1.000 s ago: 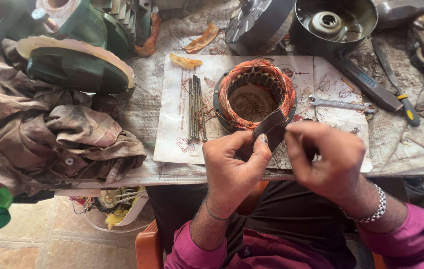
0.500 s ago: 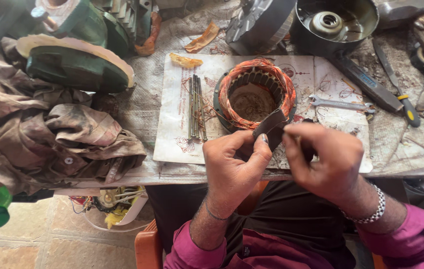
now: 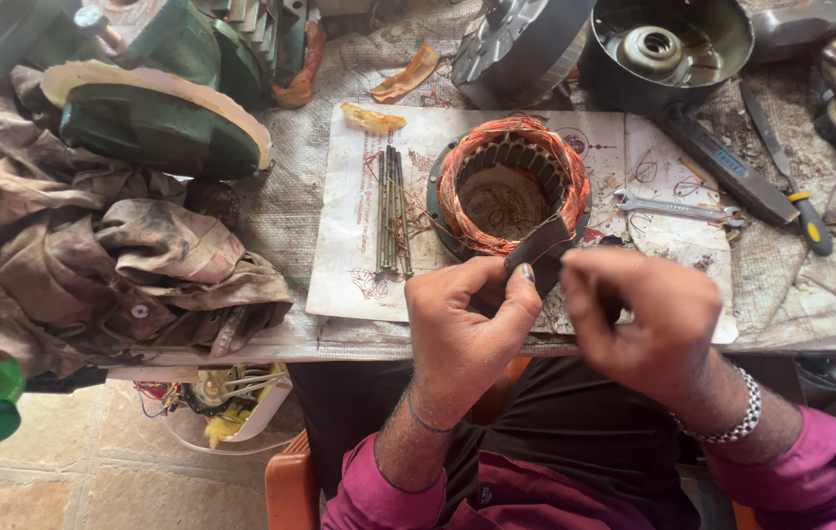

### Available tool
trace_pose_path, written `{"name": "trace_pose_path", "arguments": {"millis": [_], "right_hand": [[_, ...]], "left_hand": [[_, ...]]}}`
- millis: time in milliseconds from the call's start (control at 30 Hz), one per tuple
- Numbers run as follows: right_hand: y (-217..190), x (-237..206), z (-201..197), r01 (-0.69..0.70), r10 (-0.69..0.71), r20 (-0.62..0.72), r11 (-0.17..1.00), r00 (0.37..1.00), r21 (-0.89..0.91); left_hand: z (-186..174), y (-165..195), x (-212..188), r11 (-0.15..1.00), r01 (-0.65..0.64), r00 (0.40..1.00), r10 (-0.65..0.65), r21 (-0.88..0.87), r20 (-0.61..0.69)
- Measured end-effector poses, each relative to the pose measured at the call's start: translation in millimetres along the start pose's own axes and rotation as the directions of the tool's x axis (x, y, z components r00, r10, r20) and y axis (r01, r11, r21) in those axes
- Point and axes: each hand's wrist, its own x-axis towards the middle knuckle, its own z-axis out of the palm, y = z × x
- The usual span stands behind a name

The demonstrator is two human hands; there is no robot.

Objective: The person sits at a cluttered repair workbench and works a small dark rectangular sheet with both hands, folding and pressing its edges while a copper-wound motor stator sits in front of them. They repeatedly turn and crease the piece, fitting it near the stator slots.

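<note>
Left hand: the left hand (image 3: 462, 329) is held at lower centre of the frame, thumb and forefinger pinched together on the near end of a thin dark grey strip of stiff sheet material (image 3: 541, 250) — a grip that seems chosen so the strip can be steered by its end.
Right hand: the right hand (image 3: 649, 319), with a silver chain bracelet (image 3: 740, 417) at the wrist, is curled closed just right of the strip; its fingertips are turned away, so whether the strip's other end is clamped in them cannot be told.
Strip: it is held above the table edge, slanted up and to the right, its far end touching or just over the near rim of the stator.
Stator: a round steel motor stator wound with copper-orange wire (image 3: 508, 186) is laid flat at centre, bore upward — so that slots and windings are reachable from above.
Paper: a white printed sheet of paper (image 3: 359, 245) is spread beneath the stator, apparently as a working surface over the woven cloth.
Rods: a bundle of thin grey metal rods (image 3: 391, 211) is laid on the paper just left of the stator, within reach.
Spanner: a small silver open-ended spanner (image 3: 678, 208) is laid to the right of the stator.
Upper right: a dark round motor housing with a bearing at its centre (image 3: 668, 44) is set aside.
Left: a heap of stained brown rags (image 3: 94, 255) is piled at the table's left.
</note>
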Motion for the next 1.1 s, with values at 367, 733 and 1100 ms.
{"name": "trace_pose_path", "arguments": {"millis": [367, 733, 1100], "right_hand": [[1.8, 0.3, 1.7, -0.004, 0.004, 0.056, 1.0, 0.998, -0.001], [5.0, -1.9, 3.2, 0.004, -0.004, 0.052, 1.0, 0.999, -0.004], [3.6, -0.3, 3.0, 0.023, -0.024, 0.058, 1.0, 0.998, 0.011]], "left_hand": [[-0.8, 0.1, -0.1, 1.0, 0.028, 1.0, -0.028, 0.015, 0.009], [-1.7, 12.6, -0.8, 0.981, -0.102, 0.994, 0.108, 0.164, -0.031], [-60.2, 82.5, -12.6, 0.808, -0.571, 0.77, 0.589, 0.146, -0.245]]}}
